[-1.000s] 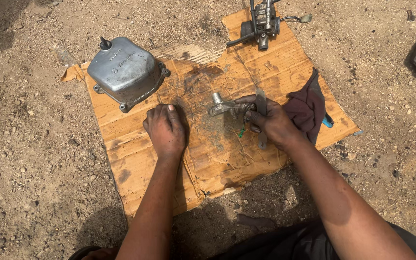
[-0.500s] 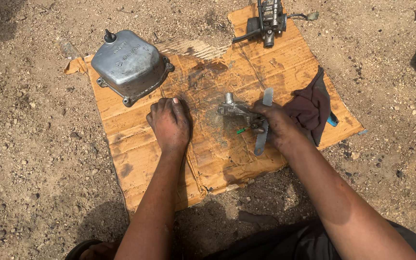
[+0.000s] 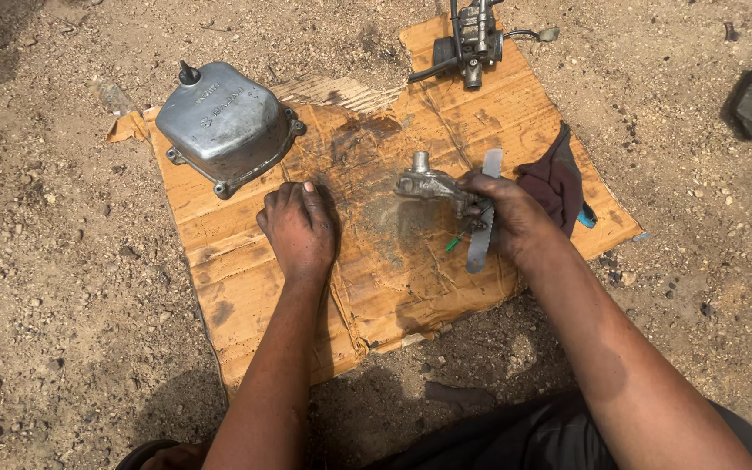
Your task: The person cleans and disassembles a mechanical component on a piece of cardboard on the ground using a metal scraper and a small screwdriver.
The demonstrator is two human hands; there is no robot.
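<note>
On the far left of the stained brown cardboard sheet (image 3: 245, 287) lies a grey domed cast-metal cover (image 3: 224, 124), and just right of it the left hand (image 3: 299, 231) presses palm-down on the cardboard with fingers together, holding nothing; that flat, steady press seems the right way to keep the sheet from sliding. Further right, the right hand (image 3: 511, 218) is clamped on a small grey cast-metal part with a tube-like neck (image 3: 428, 183) together with a flat grey metal strip (image 3: 483, 213), low over the cardboard beside a dark maroon rag (image 3: 559, 183). A firm grip close to the part's body looks best for working the strip with control.
</note>
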